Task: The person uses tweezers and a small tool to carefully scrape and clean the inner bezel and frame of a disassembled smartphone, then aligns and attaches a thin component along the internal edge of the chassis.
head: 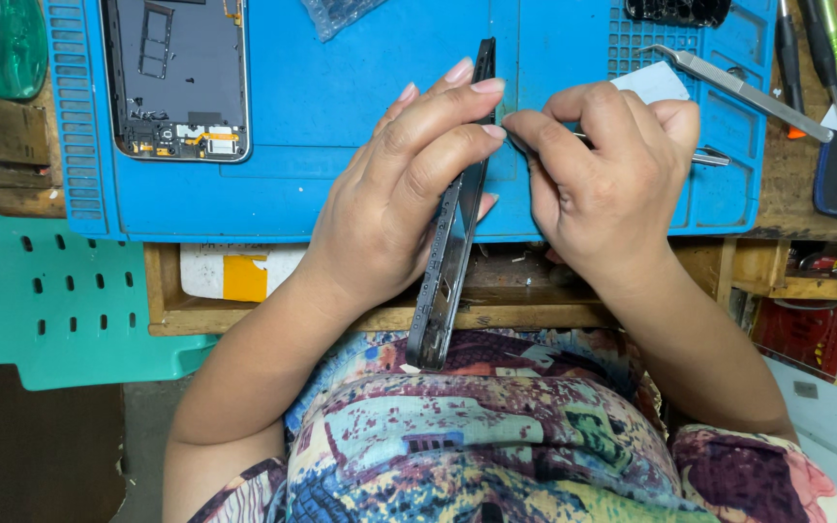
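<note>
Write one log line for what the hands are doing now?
left hand: holds black phone frame edge-on | right hand: pinches thin metal tool against frame | surface: blue work mat

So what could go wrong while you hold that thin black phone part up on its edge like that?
The thin black phone frame stands edge-up, pinched only by the left hand, so it might slip or bend. The right hand works a slim metal tool close to the left fingertips; a slip could poke them. The opened phone body with bare circuits lies uncovered on the blue rubber work mat and might get bumped.
</note>
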